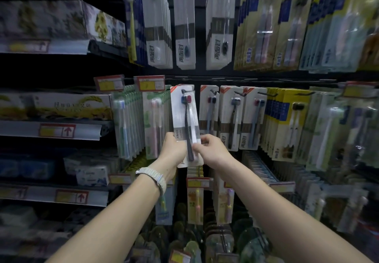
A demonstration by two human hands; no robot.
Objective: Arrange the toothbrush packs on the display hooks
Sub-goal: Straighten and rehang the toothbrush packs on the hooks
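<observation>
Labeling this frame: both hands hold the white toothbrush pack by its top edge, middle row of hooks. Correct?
Not quite. In the head view the left hand and right hand grip the white toothbrush pack at its lower part, not the top edge. The rest stands: both hands, middle row.

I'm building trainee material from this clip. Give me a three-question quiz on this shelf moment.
1. True or false: both hands grip the white toothbrush pack near its lower half.
2. Which wrist wears the watch? A. left B. right
3. Fill in: the yellow price tag sits above the pack with ____ brushes.

Key: 1 true: the left hand and right hand both have a grip on it. 2 A. 3 pink.
</observation>
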